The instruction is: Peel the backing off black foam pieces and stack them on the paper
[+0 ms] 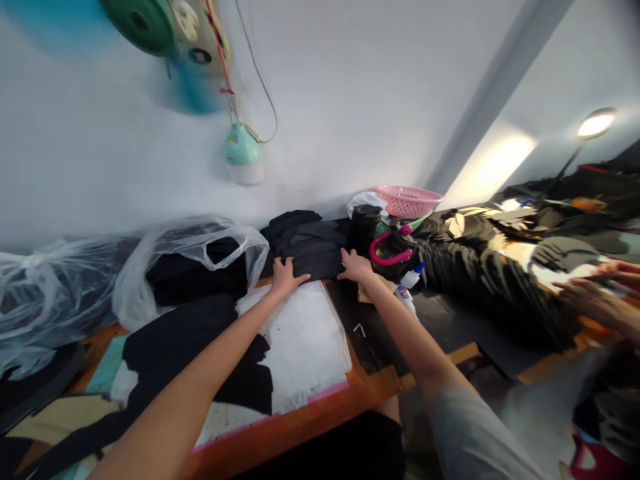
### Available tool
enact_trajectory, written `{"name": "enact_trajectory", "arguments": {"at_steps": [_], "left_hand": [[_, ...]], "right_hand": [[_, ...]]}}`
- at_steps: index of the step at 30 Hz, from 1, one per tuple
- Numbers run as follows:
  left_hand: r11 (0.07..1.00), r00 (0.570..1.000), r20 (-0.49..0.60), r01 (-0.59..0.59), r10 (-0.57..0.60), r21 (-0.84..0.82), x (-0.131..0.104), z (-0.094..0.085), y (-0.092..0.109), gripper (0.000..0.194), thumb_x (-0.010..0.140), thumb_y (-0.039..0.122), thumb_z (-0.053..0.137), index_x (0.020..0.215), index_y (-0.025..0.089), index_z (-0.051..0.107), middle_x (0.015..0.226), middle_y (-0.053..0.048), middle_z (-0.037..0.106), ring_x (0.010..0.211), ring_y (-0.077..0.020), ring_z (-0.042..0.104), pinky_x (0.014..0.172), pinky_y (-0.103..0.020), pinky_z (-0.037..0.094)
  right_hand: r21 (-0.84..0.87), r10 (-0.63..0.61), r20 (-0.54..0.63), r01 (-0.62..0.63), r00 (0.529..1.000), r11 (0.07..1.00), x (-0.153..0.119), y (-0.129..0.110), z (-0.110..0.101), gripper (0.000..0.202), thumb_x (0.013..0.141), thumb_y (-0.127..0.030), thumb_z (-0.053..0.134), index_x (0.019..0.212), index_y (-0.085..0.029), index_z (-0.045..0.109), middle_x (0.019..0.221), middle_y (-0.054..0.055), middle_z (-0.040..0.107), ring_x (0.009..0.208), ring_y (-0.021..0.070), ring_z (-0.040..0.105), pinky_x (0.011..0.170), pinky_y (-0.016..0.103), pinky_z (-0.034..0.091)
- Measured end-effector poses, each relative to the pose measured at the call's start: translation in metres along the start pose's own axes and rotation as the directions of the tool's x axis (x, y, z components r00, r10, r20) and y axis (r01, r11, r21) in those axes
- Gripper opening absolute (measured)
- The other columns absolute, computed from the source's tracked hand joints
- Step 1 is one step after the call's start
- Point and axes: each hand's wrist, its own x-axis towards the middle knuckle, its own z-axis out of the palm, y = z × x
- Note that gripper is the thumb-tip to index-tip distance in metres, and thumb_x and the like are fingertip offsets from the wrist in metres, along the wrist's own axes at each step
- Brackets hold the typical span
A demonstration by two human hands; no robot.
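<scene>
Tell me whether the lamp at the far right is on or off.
On. The lamp head glows bright and throws a warm patch of light on the wall beside it.

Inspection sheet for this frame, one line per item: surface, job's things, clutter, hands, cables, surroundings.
Surface: orange wooden table, mostly covered by a white sheet and black fabric pieces.
Job's things: black fabric stack at the table's far edge.
Clutter: plastic bag of dark cloth, pink basket, glue bottle, pink handle.
Hands: left hand and right hand both flat on the stack, fingers spread; another person's hands, blurred, at right.
Cables: grey cord hanging on the wall.
Surroundings: white wall, lit lamp.
</scene>
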Motion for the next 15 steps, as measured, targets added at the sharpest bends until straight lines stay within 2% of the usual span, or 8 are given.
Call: {"name": "enact_trajectory", "arguments": {"at_steps": [1, 3, 5, 7, 11, 13, 15], "left_hand": [[1.0, 0.999, -0.029, 0.018, -0.018, -0.004, 0.0, 0.005, 0.004, 0.092, 0.084, 0.065, 0.068, 0.151, 0.014, 0.032, 0.157, -0.027, 0.028, 0.149, -0.0438, 0.036, 0.12, -0.052, 0.033], [0.999, 0.997, -0.066, 0.047, -0.047, -0.014, 0.001, 0.011, 0.01, 0.103, 0.081, 0.068, 0.07, 0.155, 0.014, 0.024, 0.161, -0.031, 0.02, 0.15, -0.0476, 0.033, 0.12, -0.056, 0.03], [0.998, 0.995, -0.077, 0.057, -0.058, -0.025, 0.002, 0.012, 0.012, 0.12, 0.071, 0.072, 0.078, 0.157, 0.015, 0.016, 0.163, -0.034, 0.016, 0.151, -0.0506, 0.031, 0.12, -0.058, 0.03], [0.999, 0.996, -0.072, 0.046, -0.048, -0.029, 0.003, 0.012, 0.012, 0.13, 0.063, 0.071, 0.084, 0.158, 0.018, 0.013, 0.165, -0.034, 0.016, 0.152, -0.0504, 0.031, 0.119, -0.058, 0.031], [0.999, 0.994, -0.101, 0.05, -0.05, -0.011, 0.006, 0.016, 0.018, 0.123, 0.069, 0.067, 0.082, 0.159, 0.018, 0.014, 0.166, -0.034, 0.015, 0.154, -0.0494, 0.028, 0.118, -0.059, 0.033], [0.997, 0.988, -0.139, 0.071, -0.07, 0.009, 0.008, 0.019, 0.025, 0.117, 0.073, 0.067, 0.079, 0.159, 0.018, 0.017, 0.167, -0.034, 0.011, 0.153, -0.0494, 0.029, 0.118, -0.06, 0.032], [0.995, 0.982, -0.169, 0.09, -0.084, 0.032, 0.01, 0.021, 0.032, 0.114, 0.074, 0.067, 0.078, 0.159, 0.017, 0.021, 0.168, -0.034, 0.01, 0.151, -0.0497, 0.033, 0.118, -0.062, 0.033]], "right_hand": [[0.008, 0.004, -0.015, -0.003, 1.0, 1.0, 0.001, 0.001, 0.0, 0.119, 0.077, -0.052, 0.086, 0.167, -0.022, 0.016, 0.161, 0.031, 0.036, 0.135, 0.0407, 0.058, 0.103, 0.043, 0.049], [0.032, 0.016, -0.027, -0.015, 1.0, 0.999, 0.003, 0.004, 0.003, 0.121, 0.076, -0.055, 0.085, 0.168, -0.02, 0.014, 0.162, 0.031, 0.034, 0.136, 0.04, 0.057, 0.102, 0.042, 0.05], [0.061, 0.045, -0.031, -0.043, 0.999, 0.997, 0.004, 0.008, 0.008, 0.122, 0.078, -0.065, 0.079, 0.167, -0.011, 0.015, 0.156, 0.035, 0.042, 0.134, 0.0404, 0.059, 0.098, 0.041, 0.052], [0.089, 0.064, -0.049, -0.06, 0.997, 0.994, 0.005, 0.012, 0.014, 0.12, 0.083, -0.073, 0.069, 0.165, -0.004, 0.016, 0.149, 0.035, 0.051, 0.131, 0.0389, 0.061, 0.095, 0.04, 0.053], [0.108, 0.045, -0.117, -0.033, 0.992, 0.994, 0.006, 0.008, 0.019, 0.102, 0.093, -0.068, 0.059, 0.167, -0.012, 0.016, 0.148, 0.024, 0.058, 0.133, 0.0316, 0.061, 0.097, 0.036, 0.052], [0.094, 0.066, -0.14, -0.053, 0.988, 0.994, 0.007, -0.001, 0.013, 0.092, 0.094, -0.063, 0.062, 0.163, -0.013, 0.029, 0.14, 0.024, 0.064, 0.128, 0.0334, 0.064, 0.095, 0.038, 0.054], [0.073, 0.089, -0.17, -0.078, 0.981, 0.994, 0.01, -0.015, 0.002, 0.074, 0.094, -0.057, 0.065, 0.151, -0.012, 0.05, 0.129, 0.024, 0.069, 0.121, 0.0349, 0.068, 0.093, 0.041, 0.054]]}}
